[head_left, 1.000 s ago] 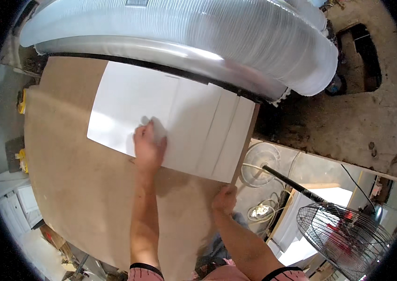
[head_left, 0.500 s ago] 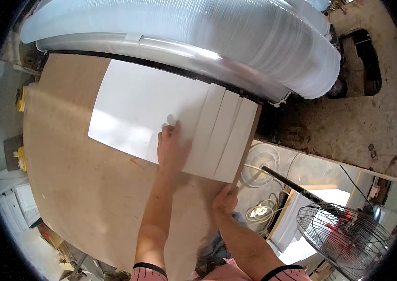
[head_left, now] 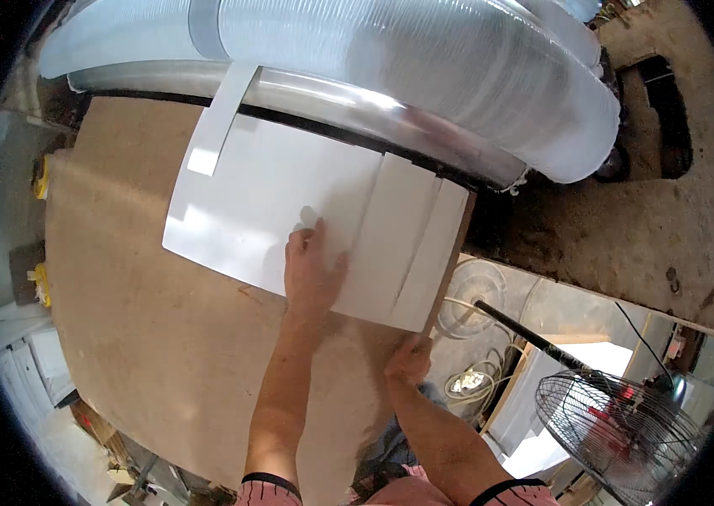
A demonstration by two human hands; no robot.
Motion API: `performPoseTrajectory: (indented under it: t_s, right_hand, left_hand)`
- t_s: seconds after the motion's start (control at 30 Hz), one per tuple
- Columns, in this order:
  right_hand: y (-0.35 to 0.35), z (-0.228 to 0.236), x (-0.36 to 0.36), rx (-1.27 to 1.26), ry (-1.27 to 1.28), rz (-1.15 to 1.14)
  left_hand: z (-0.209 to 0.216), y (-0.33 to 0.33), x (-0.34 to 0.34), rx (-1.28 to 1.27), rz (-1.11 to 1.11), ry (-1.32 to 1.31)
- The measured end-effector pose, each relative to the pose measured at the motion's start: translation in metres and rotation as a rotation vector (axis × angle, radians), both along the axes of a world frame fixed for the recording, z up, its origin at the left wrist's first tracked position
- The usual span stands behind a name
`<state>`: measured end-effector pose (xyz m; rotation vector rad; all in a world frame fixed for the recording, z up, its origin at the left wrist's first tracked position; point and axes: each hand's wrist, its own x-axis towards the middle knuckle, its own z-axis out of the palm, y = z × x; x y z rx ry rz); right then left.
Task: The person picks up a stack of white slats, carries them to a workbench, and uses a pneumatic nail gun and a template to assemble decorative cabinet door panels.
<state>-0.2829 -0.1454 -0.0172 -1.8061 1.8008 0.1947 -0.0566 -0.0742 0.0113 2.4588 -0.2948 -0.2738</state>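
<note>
My left hand (head_left: 313,268) rests with fingers spread on a large glossy white panel (head_left: 264,194) lying on a brown board (head_left: 129,278). To its right, white strips (head_left: 431,244) lie side by side along the board's right end. My right hand (head_left: 409,361) is at the board's near right corner, fingers curled at the edge and partly hidden. Another white strip (head_left: 226,122) reaches from the metal roller (head_left: 323,91) down over the panel's far left part. Neither hand touches that strip.
A big roll of clear film (head_left: 374,42) spans the far side above the roller. At right stands a stained machine side panel (head_left: 576,228) with a cut-out. Below it are a wire-cage fan (head_left: 618,426) on a black pole and a coiled hose (head_left: 492,379) on the floor.
A white strip, earlier only a short piece at the roller, now extends down over the panel. Fewer strips show at the right end. My hands have hardly moved.
</note>
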Motion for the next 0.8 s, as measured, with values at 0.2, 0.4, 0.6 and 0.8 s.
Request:
performPoseTrajectory:
  t_s: [0.2,0.4,0.6,0.8]
  right_hand:
    - [0.005,-0.025,-0.016,-0.088,0.019,-0.075]
    - [0.007,-0.040,-0.026,-0.041,0.008,-0.101]
    - [0.006,-0.034,-0.023,-0.062,0.008,-0.119]
    - [0.007,-0.065,-0.051,-0.065,-0.287,-0.168]
  left_hand:
    - [0.023,0.009,0.010,-0.141,0.026,-0.156]
    - [0.031,0.042,0.040,-0.007,0.038,-0.361]
    - [-0.027,0.127,0.106,0.351,0.236,-0.353]
    - [-0.041,0.135,0.085,0.106,0.082,-0.096]
